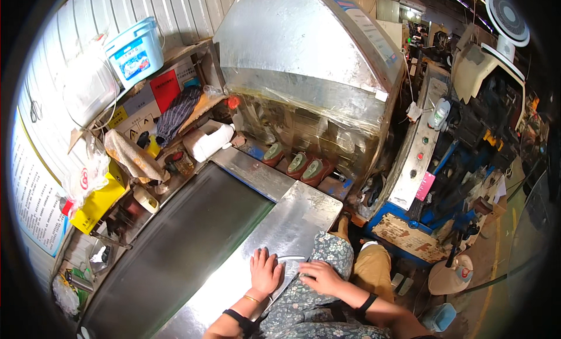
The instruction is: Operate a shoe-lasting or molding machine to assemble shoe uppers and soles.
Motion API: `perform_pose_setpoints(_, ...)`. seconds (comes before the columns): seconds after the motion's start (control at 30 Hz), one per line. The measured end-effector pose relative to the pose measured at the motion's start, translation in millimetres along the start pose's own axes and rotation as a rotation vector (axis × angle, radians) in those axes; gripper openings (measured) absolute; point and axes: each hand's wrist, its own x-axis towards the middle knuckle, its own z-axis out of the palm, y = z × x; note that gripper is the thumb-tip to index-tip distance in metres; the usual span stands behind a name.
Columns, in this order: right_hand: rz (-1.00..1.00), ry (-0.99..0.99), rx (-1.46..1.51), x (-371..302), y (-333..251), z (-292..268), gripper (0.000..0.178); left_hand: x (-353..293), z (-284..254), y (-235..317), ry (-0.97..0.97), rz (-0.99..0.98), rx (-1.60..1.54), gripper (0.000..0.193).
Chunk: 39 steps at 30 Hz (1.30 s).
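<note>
Pale curved strip lies between left hand (spread flat on metal table) and right hand (half-curled; hold unclear). Blue bucket: printed label.

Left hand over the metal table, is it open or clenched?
Open: the left hand shows its back, fingers extended over the metal table.

The lower edge cuts off the conveyor belt. Right of the belt, between the left hand and the right hand, a pale curved strip is too small to identify. Beyond the belt, cloudy plastic sheeting obscures the metal hood's interior.
</note>
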Motion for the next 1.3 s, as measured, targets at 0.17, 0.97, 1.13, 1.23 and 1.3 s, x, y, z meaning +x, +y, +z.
perform_pose_setpoints(0.17, 0.406, 0.194, 0.091, 81.3, 67.1, -34.5, 0.059, 53.5, 7.3, -14.1, -0.081, 0.154, -0.006, 0.046)
perform_pose_setpoints(0.97, 0.706, 0.022, 0.072, 343.4, 348.0, -13.7, 0.083, 87.0, 20.2, -1.6, -0.085, 0.003, -0.435, 0.029)
perform_pose_setpoints(1.13, 0.361, -0.065, 0.605, 202.1, 204.3, -60.3, 0.024, 82.9, 18.8, -4.7, -0.050, 0.040, -0.436, 0.028)
perform_pose_setpoints(1.23, 0.504, 0.000, 0.617, 109.2, 70.2, -78.4, 0.017, 70.5, 20.1, -10.7, -0.034, 0.032, -0.408, 0.027)
perform_pose_setpoints(1.3, 0.579, -0.050, 0.686, 48.8, 18.3, -56.4, 0.018, 67.4, 24.9, -16.3, -0.047, 0.049, -0.403, 0.030)
